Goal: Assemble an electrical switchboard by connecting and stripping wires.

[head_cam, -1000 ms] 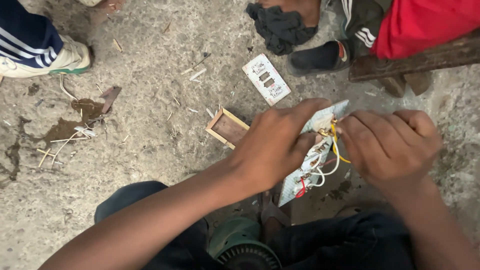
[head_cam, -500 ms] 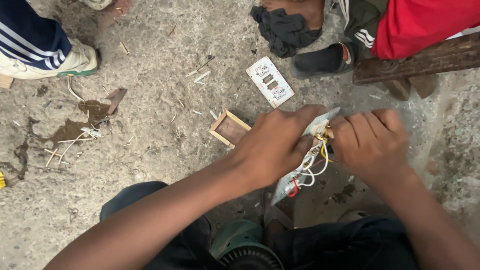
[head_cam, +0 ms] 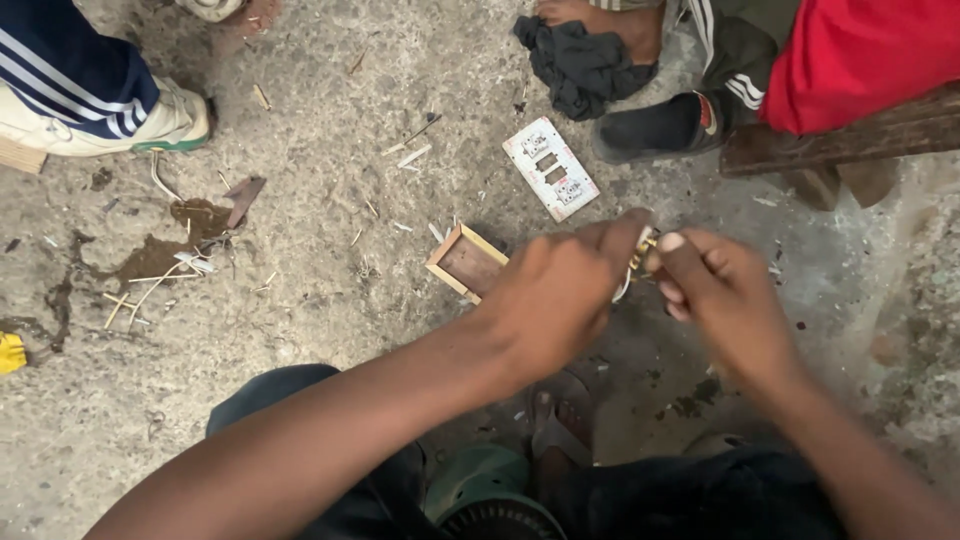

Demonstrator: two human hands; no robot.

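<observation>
Left hand and right hand meet fingertip to fingertip, both pinching a small bundle of wires; mostly hidden by fingers. Just left of the left hand: small wooden box frame on the concrete floor. Beyond the wires: white switch plate. Farther: dark cloth.

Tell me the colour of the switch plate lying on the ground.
White switch plate, with grey smudges; the head view shows it clearly.

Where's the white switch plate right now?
In the head view, the switch plate lies flat on the ground, upper middle, beyond the left hand, between the wooden box and the dark cloth.
</observation>
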